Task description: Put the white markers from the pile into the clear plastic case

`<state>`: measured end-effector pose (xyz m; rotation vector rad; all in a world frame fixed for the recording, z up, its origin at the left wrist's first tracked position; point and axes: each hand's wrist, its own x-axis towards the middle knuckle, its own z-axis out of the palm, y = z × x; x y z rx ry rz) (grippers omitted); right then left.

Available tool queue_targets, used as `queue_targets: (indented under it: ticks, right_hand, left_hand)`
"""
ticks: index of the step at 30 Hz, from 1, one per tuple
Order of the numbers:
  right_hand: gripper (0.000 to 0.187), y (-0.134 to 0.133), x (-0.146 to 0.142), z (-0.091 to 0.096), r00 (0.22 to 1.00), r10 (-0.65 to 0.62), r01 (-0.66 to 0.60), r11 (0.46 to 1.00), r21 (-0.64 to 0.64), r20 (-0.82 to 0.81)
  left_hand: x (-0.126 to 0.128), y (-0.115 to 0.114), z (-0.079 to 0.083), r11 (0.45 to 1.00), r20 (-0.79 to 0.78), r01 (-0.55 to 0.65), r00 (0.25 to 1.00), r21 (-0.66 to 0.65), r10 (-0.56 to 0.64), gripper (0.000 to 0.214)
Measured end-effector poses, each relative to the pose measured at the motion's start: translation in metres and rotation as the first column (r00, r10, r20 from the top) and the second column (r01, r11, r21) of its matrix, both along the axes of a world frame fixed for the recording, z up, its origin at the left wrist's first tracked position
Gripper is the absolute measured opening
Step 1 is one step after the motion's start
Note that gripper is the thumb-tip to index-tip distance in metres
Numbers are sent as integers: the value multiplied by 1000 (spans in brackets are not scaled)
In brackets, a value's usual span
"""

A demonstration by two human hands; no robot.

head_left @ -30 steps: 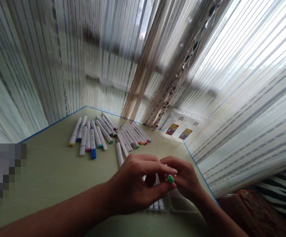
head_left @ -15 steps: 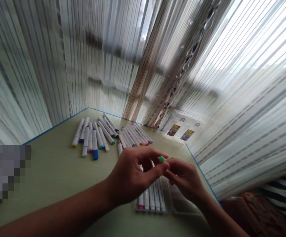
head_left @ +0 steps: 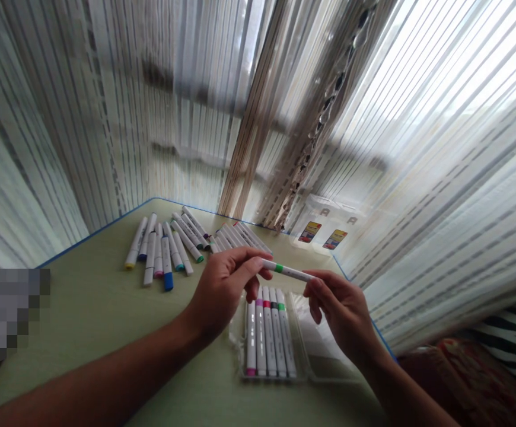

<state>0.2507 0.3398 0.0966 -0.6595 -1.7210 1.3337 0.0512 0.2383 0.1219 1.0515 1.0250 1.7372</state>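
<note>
My left hand (head_left: 222,290) and my right hand (head_left: 342,311) hold one white marker (head_left: 287,271) with a green band between them, level above the table. The left fingers pinch its left end, the right fingertips its right end. Directly below lies a clear plastic case (head_left: 305,347) with several markers (head_left: 267,329) in a row, caps pink, red, dark and green. Both hands hover over that case.
Several loose markers (head_left: 169,246) lie scattered at the far side of the pale green table (head_left: 93,308) with its blue edge. Two small clear packets (head_left: 329,228) sit at the far right corner. Striped curtains hang close around. A red and zebra-striped fabric (head_left: 484,367) lies at the right.
The hands have risen and spread apart, turning the green-banded marker level between them. The row of markers in the case is now uncovered.
</note>
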Motion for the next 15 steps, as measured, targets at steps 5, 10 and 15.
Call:
queue_targets:
  ticks: [5,10,15]
  right_hand:
    - [19,1,-1,0,997,-9,4,997,-78,-70]
    - [19,0,-2,2,996,-11,4,996,-90,-87]
    - [23,0,-3,1,999,54,-54,997,-56,-2]
  left_hand:
    - [-1,0,-3,999,34,36,999,26,-36,27]
    - [1,-3,1,1000,-14,7,1000,17,-7,26]
    - [7,-10,6,1000,-117,5,993,23,-2,29]
